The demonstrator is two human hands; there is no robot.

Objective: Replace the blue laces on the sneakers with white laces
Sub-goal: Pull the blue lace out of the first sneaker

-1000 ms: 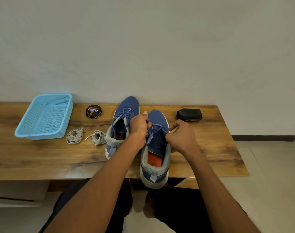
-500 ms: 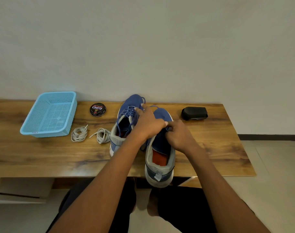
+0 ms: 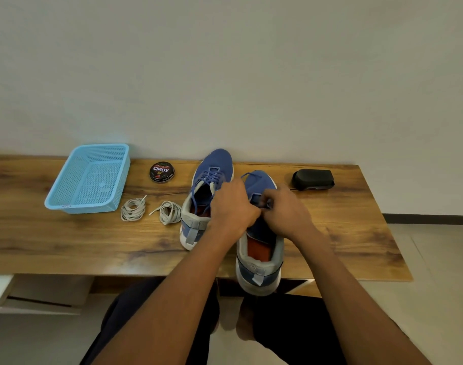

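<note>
Two blue sneakers stand side by side on the wooden table [image 3: 67, 241]. The left sneaker [image 3: 209, 180] still carries its blue lace. The right sneaker [image 3: 259, 248] hangs its heel over the front edge. Over its lacing area my left hand [image 3: 231, 206] and my right hand [image 3: 285, 209] meet, fingers curled and pinching its blue lace [image 3: 262, 202]; a loose loop of that lace shows near the toe. Two coiled white laces [image 3: 133, 209] [image 3: 169, 212] lie left of the sneakers.
A light blue mesh basket [image 3: 89, 179] sits at the back left. A round Cherry polish tin [image 3: 161, 172] lies behind the white laces. A black shoe brush [image 3: 313, 179] rests at the back right. A wall runs behind the table.
Both hands have closed in together over the middle of the right sneaker's lacing; the left hand came down from the toe end. The sneaker has shifted slightly.
</note>
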